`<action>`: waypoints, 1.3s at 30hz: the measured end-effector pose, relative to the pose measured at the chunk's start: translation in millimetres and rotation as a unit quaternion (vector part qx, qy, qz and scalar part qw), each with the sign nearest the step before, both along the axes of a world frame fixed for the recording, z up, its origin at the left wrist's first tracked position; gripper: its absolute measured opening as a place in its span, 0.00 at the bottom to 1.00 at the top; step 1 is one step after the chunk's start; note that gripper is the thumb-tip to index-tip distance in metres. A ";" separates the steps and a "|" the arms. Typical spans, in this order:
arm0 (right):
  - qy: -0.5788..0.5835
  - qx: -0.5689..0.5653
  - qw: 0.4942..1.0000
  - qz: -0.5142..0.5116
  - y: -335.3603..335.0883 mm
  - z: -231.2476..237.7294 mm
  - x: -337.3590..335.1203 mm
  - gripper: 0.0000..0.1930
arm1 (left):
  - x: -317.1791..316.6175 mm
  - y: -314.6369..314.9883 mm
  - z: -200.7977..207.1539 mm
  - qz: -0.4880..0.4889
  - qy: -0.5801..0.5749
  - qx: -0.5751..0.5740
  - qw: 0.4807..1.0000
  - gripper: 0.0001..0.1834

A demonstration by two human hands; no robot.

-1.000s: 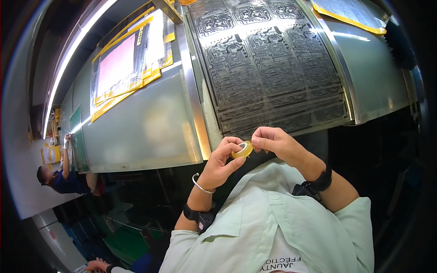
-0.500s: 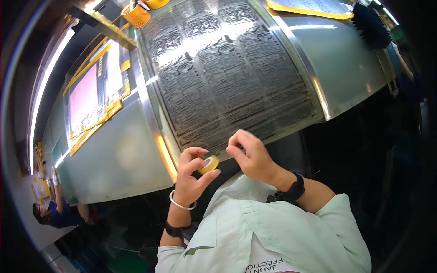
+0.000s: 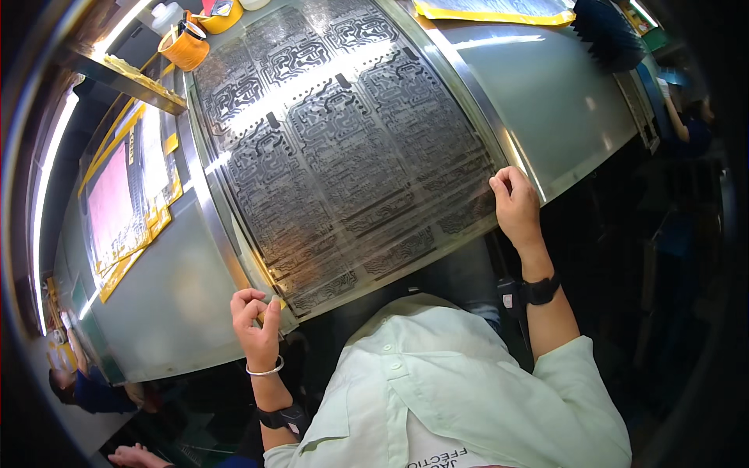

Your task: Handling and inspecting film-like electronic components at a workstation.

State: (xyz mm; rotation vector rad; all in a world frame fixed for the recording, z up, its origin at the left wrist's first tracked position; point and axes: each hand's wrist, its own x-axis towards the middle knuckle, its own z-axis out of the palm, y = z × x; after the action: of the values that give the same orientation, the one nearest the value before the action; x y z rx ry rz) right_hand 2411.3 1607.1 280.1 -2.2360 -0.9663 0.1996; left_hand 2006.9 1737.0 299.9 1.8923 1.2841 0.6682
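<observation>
A large sheet with black circuit patterns (image 3: 335, 168) lies on the glass-topped table in front of me. My left hand (image 3: 256, 324) is closed at its near left corner. Partly hidden in those fingers is a small roll of yellow tape (image 3: 273, 310). At the sheet's right edge, close to the metal rail, my right hand (image 3: 517, 209) is raised with thumb and forefinger pinched together. Whatever that pinch holds is too fine to make out.
Metal rails (image 3: 204, 199) run along both sides of the sheet. Yellow-edged films (image 3: 117, 195) lie on the left glass, and another yellow-edged sheet (image 3: 499, 11) at the far right. An orange cup (image 3: 186, 48) stands at the far left. Other people are at both sides.
My hands have spread apart from close together. The left has gone left with the tape roll; the right has gone right and farther out, still pinched. The whole view has shifted.
</observation>
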 end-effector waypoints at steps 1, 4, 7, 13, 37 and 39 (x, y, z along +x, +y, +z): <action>0.001 -0.001 1.000 -0.001 1.0 -0.5 0.6 0.06 | 1.3 0.1 0.8 0.000 0.009 0.001 1.000 0.16; -0.011 -0.018 1.000 -0.003 3.2 1.0 1.2 0.06 | 1.9 1.3 2.5 0.003 0.021 -0.014 1.000 0.15; -0.019 -0.027 0.999 -0.004 4.3 0.6 0.8 0.06 | 1.9 1.3 2.7 0.009 0.027 -0.031 0.999 0.15; -0.047 -0.043 0.998 -0.003 5.8 -0.3 0.1 0.06 | 2.5 1.7 4.6 0.000 0.039 -0.019 0.999 0.15; 0.013 -0.067 0.998 0.020 3.8 -9.8 7.4 0.06 | 15.8 -8.8 -13.4 0.037 0.084 0.192 0.977 0.14; 0.012 -0.061 0.998 0.024 2.1 -12.7 10.2 0.06 | 17.2 -9.3 -15.0 0.035 0.087 0.209 0.973 0.13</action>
State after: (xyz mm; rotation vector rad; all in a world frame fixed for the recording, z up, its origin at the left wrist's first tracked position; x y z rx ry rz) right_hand 2421.6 1609.2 267.3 -2.3159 -1.0211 0.3148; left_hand 2024.2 1727.6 284.9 2.2957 1.4068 0.8791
